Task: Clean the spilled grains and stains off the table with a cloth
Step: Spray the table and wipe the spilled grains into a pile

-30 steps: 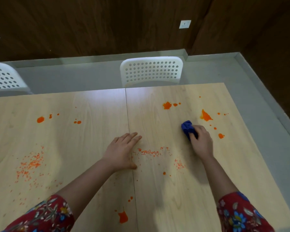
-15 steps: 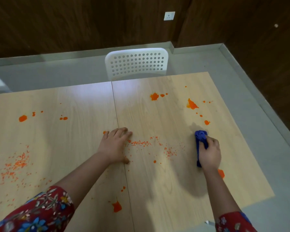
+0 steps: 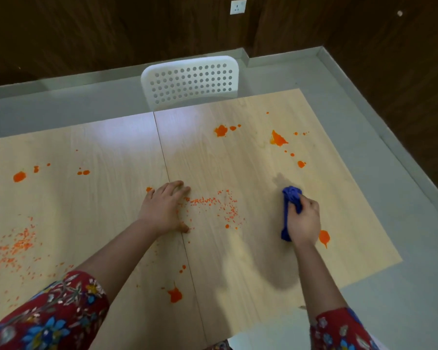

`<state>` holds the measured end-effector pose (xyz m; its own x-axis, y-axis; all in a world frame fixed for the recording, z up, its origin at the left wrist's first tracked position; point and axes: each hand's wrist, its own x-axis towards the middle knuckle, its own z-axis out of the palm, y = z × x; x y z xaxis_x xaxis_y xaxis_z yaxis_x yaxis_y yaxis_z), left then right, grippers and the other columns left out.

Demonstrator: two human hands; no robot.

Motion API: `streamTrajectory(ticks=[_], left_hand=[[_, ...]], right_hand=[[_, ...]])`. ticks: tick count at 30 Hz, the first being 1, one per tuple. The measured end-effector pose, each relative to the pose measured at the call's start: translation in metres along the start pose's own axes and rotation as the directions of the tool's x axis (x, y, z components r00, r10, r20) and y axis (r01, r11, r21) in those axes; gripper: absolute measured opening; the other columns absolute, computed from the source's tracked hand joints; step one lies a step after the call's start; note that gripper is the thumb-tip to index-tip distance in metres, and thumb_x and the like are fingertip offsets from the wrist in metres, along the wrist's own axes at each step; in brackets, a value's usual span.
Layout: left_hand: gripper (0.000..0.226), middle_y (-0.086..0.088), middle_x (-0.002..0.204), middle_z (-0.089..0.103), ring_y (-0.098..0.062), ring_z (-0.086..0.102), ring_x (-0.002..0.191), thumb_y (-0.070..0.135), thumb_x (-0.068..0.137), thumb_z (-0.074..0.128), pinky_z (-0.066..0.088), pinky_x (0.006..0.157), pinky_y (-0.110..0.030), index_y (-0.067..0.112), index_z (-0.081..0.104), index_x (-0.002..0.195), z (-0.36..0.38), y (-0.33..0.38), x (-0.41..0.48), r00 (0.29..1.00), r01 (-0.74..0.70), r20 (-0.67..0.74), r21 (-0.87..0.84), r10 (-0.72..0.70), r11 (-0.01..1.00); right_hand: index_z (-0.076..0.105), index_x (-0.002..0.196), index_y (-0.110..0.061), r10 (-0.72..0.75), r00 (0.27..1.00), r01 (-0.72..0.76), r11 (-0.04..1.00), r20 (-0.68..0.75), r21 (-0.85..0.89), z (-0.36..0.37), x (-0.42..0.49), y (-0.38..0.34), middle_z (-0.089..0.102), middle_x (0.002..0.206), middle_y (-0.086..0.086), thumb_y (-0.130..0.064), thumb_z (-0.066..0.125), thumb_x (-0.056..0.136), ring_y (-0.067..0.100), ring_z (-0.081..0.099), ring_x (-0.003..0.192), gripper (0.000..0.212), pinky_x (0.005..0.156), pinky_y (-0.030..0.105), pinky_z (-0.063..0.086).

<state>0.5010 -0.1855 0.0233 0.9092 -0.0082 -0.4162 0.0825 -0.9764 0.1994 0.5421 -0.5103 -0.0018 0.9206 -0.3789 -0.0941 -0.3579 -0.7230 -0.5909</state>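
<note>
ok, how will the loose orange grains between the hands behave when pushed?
Probably light and free-moving: the small orange grains lie thinly scattered on the smooth pale wooden table. Likely to skid and spread, not clump. Some may slip under the bunched blue cloth.

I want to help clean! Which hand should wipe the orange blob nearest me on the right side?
Right, most likely. The right hand grips the cloth, and the blob lies just beside that hand. The left hand rests on the table farther off, holding nothing.
</note>
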Motion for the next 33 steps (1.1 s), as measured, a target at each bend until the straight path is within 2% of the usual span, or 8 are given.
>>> streamTrajectory(ticks=[4, 8, 11, 16, 20, 24, 29, 33], left_hand=[[0.109, 0.004, 0.16, 0.013, -0.019, 0.014, 0.147, 0.055, 0.064, 0.079, 0.013, 0.119, -0.045, 0.032, 0.018, 0.152, 0.001, 0.005, -0.001, 1.0, -0.004, 0.002, 0.03, 0.004, 1.0], [0.1, 0.004, 0.16, 0.015, -0.019, 0.015, 0.146, 0.034, 0.072, 0.079, 0.015, 0.12, -0.043, 0.031, 0.019, 0.151, 0.003, 0.028, -0.011, 0.992, -0.116, -0.053, 0.023, 0.117, 0.993], [0.1, 0.006, 0.16, 0.013, -0.018, 0.012, 0.147, 0.035, 0.073, 0.076, 0.012, 0.12, -0.043, 0.033, 0.015, 0.152, 0.009, 0.049, -0.017, 0.976, -0.209, -0.05, 0.029, 0.21, 0.978], [0.101, 0.008, 0.162, 0.003, -0.018, 0.003, 0.149, 0.036, 0.078, 0.071, 0.003, 0.12, -0.041, 0.034, 0.004, 0.153, 0.02, 0.063, -0.026, 0.962, -0.274, 0.017, 0.11, 0.274, 0.956], [0.1, 0.007, 0.162, 0.001, -0.019, 0.001, 0.149, 0.037, 0.081, 0.069, 0.003, 0.119, -0.042, 0.033, 0.001, 0.154, 0.032, 0.063, -0.04, 0.952, -0.306, 0.027, 0.116, 0.305, 0.945], [0.089, 0.008, 0.162, 0.006, -0.017, 0.003, 0.149, 0.038, 0.086, 0.064, 0.004, 0.12, -0.04, 0.032, 0.006, 0.154, 0.043, 0.055, -0.049, 0.956, -0.293, 0.014, 0.071, 0.293, 0.953], [0.081, 0.007, 0.162, 0.011, -0.017, 0.006, 0.149, 0.04, 0.088, 0.061, 0.005, 0.12, -0.04, 0.029, 0.014, 0.154, 0.047, 0.051, -0.052, 0.95, -0.309, -0.028, 0.064, 0.312, 0.949], [0.076, 0.007, 0.161, 0.014, -0.017, 0.009, 0.149, 0.04, 0.09, 0.059, 0.005, 0.12, -0.039, 0.028, 0.017, 0.153, 0.052, 0.05, -0.055, 0.949, -0.31, -0.044, 0.054, 0.313, 0.949]], right_hand=[[0.058, 0.13, -0.016, -0.134, 0.99, 0.136, 0.99, 0.046, -0.04, 0.021, -0.045, -0.003, 0.05, 0.126, 0.006, -0.02, 0.057, 0.092, 0.026, 0.057, 0.103, 0.038, 0.079, 0.027, 0.041], [0.06, 0.127, -0.018, -0.325, 0.924, 0.315, 0.946, 0.202, 0.084, 0.043, -0.086, -0.031, 0.054, 0.125, -0.002, -0.016, 0.057, 0.091, 0.015, 0.055, 0.11, 0.036, 0.089, 0.023, 0.042], [0.059, 0.127, -0.013, -0.256, 0.965, 0.247, 0.962, 0.063, 0.117, 0.02, -0.068, -0.021, 0.059, 0.126, 0.003, -0.011, 0.057, 0.091, 0.022, 0.056, 0.112, 0.036, 0.094, 0.031, 0.043], [0.059, 0.127, -0.009, -0.055, 0.995, 0.04, 0.986, -0.087, -0.16, -0.03, -0.022, 0.039, 0.061, 0.124, 0.013, -0.011, 0.052, 0.093, 0.038, 0.056, 0.105, 0.035, 0.084, 0.041, 0.047], [0.062, 0.118, -0.009, -0.201, 0.98, 0.194, 0.953, -0.006, -0.231, 0.003, -0.085, 0.039, 0.059, 0.123, 0.013, -0.011, 0.059, 0.084, 0.037, 0.058, 0.093, 0.035, 0.077, 0.042, 0.05], [0.062, 0.124, -0.016, -0.332, 0.941, 0.335, 0.942, 0.073, -0.037, 0.02, -0.128, 0.009, 0.059, 0.126, -0.002, -0.013, 0.057, 0.089, 0.017, 0.054, 0.105, 0.035, 0.09, 0.026, 0.043], [0.058, 0.118, -0.005, 0.023, 0.973, -0.004, 0.997, -0.232, 0.083, -0.017, -0.101, 0.05, 0.058, 0.113, 0.013, -0.02, 0.047, 0.092, 0.033, 0.056, 0.101, 0.032, 0.079, 0.035, 0.042], [0.056, 0.119, -0.002, 0.162, 0.964, -0.174, 0.984, -0.211, -0.043, -0.029, -0.104, 0.082, 0.056, 0.117, 0.016, -0.019, 0.047, 0.094, 0.04, 0.056, 0.101, 0.031, 0.074, 0.04, 0.045]])
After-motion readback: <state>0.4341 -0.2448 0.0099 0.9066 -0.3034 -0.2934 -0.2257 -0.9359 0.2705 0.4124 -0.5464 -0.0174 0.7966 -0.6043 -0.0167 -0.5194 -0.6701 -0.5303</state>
